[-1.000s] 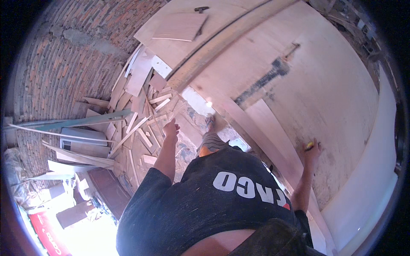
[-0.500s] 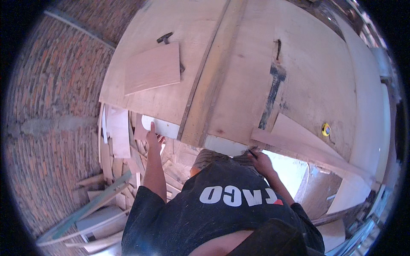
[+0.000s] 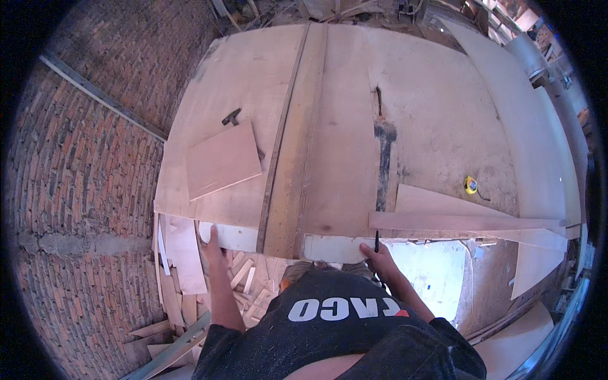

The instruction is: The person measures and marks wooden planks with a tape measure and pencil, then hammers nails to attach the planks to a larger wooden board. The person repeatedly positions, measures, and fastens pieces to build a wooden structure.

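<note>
- The left hand (image 3: 213,237) sits at the bench's near edge, about 7 o'clock of the plywood sheet (image 3: 354,120), fingers laid flat and open along the white strip (image 3: 237,237). I cannot tell whether the thumb hooks underneath.
- A small panel (image 3: 221,159) lies loose on the sheet at 12 o'clock of that hand, with a dark tool (image 3: 231,116) just beyond its far corner; both are well apart from the hands.
- The long batten (image 3: 294,139) runs from far edge to near edge between the two hands, its near end overhanging the white strip.
- The right hand (image 3: 375,252) is at 6 o'clock of the sheet, curled around a dark pencil-like stick (image 3: 376,240) and touching the strip's right end. The grip looks closed, though the fingertips are hidden.
- To lift or shift the strip well, I judge both hands should move together and level, keeping it clear of the batten.
- An offcut (image 3: 456,215) lies at 3 o'clock of the right hand along the near edge; a knock could tip it off.
- A yellow tape (image 3: 470,184) rests at 2 o'clock, apart from everything.
- Scraps (image 3: 247,285) litter the floor below, so footing needs care.
</note>
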`<state>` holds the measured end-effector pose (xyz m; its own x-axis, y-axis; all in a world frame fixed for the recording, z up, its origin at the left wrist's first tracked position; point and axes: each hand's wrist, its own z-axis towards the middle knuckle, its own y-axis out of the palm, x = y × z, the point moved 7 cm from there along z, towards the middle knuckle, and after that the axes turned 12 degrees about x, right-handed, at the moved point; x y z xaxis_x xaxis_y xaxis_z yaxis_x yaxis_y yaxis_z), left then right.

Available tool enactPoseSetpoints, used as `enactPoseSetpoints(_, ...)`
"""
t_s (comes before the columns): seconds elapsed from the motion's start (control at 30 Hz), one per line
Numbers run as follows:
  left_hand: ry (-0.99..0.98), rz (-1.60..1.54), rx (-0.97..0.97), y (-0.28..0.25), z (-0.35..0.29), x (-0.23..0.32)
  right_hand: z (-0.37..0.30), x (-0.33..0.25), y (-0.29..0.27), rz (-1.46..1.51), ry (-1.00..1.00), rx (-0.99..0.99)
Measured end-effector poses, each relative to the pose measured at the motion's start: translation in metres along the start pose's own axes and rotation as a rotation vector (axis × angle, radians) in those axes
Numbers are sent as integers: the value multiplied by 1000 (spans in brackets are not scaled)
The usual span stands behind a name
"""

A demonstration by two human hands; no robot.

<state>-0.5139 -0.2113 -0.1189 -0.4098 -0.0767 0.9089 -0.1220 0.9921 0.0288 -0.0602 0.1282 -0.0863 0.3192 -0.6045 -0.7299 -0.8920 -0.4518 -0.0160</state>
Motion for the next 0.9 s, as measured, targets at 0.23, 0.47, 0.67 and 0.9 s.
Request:
enactPoseSetpoints(0.23,-479,28,-231,5,-81,-118,-28,-34,-89,36,-267,69)
enactPoseSetpoints(0.47,-324,1376,-526,48,-189,-166,-84,-108,-125,-278,-496,123)
enactPoseSetpoints(0.67,209,282,-538,107,-297,-8,-104,-115,-14,-502,-811,-594)
enactPoseSetpoints(0.9,381,43,-200,77,-322,49,-52,-29,61,-1011,-966,-602)
